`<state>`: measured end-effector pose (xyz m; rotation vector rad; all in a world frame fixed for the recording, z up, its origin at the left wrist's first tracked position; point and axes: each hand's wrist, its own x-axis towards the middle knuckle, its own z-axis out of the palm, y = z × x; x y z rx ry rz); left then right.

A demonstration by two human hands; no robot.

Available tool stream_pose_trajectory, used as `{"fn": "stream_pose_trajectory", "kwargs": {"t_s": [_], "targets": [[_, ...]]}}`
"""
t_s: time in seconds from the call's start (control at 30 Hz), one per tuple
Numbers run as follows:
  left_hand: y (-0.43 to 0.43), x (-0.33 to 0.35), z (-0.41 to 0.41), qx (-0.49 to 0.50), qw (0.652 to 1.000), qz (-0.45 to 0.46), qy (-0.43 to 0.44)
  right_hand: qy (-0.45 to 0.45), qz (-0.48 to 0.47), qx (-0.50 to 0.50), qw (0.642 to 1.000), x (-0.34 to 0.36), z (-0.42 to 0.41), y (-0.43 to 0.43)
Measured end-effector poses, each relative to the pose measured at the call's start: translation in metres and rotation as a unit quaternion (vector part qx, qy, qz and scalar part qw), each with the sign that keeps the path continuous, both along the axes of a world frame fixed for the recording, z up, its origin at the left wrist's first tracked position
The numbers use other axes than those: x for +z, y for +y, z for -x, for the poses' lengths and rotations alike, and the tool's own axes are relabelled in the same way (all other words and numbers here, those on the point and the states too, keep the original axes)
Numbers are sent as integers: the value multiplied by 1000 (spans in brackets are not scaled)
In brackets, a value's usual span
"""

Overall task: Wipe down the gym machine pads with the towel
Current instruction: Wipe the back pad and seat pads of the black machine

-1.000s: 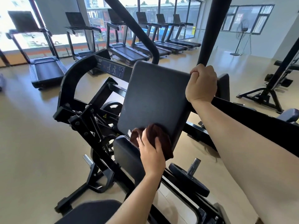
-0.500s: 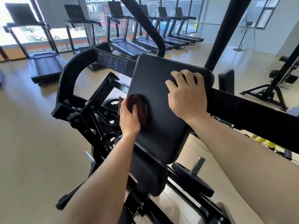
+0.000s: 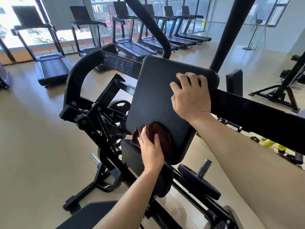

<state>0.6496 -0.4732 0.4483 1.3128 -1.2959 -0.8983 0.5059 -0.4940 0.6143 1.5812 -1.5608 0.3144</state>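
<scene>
A large black pad (image 3: 158, 96) stands tilted on the black gym machine (image 3: 92, 123) in the middle of the view. My left hand (image 3: 151, 151) presses a bunched dark brown towel (image 3: 162, 138) against the pad's lower edge, fingers curled over the cloth. My right hand (image 3: 191, 95) rests on the pad's upper right part, its fingers bent over the surface near the top corner. A smaller black pad (image 3: 132, 156) sits just below, partly hidden by my left hand and forearm.
A black seat pad (image 3: 89, 214) shows at the bottom. A weight plate (image 3: 198, 180) on a steel peg sits to the lower right. A thick black beam (image 3: 257, 113) crosses on the right. Several treadmills (image 3: 52, 66) line the windows, and another machine (image 3: 280, 91) stands at the right.
My left hand has slid the towel down the pad's left side, from mid-height to the lower edge. My right hand stays on the pad's upper right part.
</scene>
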Motion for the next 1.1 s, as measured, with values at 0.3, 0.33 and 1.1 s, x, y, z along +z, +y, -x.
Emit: {"fn": "stream_pose_trajectory", "kwargs": {"t_s": [0.3, 0.33, 1.1], "targets": [[-133, 66, -42, 94, 989, -116, 4, 12, 49, 12, 999, -3, 2, -8], [-141, 73, -45, 89, 989, -121, 11, 15, 48, 11, 999, -3, 2, -8], [-142, 234, 34, -117, 932, 228, -255, -55, 128, 65, 988, -4, 1, -1]]}}
